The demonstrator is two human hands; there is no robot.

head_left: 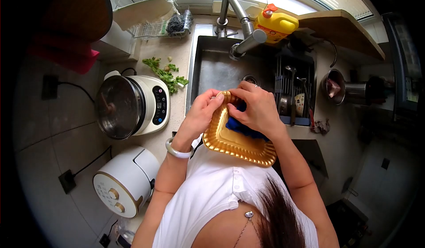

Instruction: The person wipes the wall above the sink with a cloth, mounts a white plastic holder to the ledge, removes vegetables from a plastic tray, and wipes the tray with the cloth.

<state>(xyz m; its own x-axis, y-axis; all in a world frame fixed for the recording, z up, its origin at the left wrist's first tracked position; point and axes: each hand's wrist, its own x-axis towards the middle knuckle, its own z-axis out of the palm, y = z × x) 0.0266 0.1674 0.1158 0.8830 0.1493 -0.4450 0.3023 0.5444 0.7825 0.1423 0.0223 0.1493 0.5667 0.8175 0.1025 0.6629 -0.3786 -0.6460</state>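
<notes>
A gold tray (239, 147) with a ribbed rim is tilted in front of my white shirt, at the near edge of the sink. My left hand (202, 114) pinches its upper left corner between thumb and fingers. Over the tray's upper part, my right hand (259, 107) has its fingers curled around a dark blue cloth (245, 128), which lies against the inside of the tray. The cloth's upper part is hidden under the right hand. The fingertips of both hands are close together at the top corner.
Behind the hands is a steel sink (217, 64) with a faucet (241, 15), a yellow bottle (279, 24) and a dish rack (287, 77). Green leaves (167, 75), a glass-lidded cooker (121, 106) and a white appliance (126, 177) stand left. A metal pot (334, 86) is right.
</notes>
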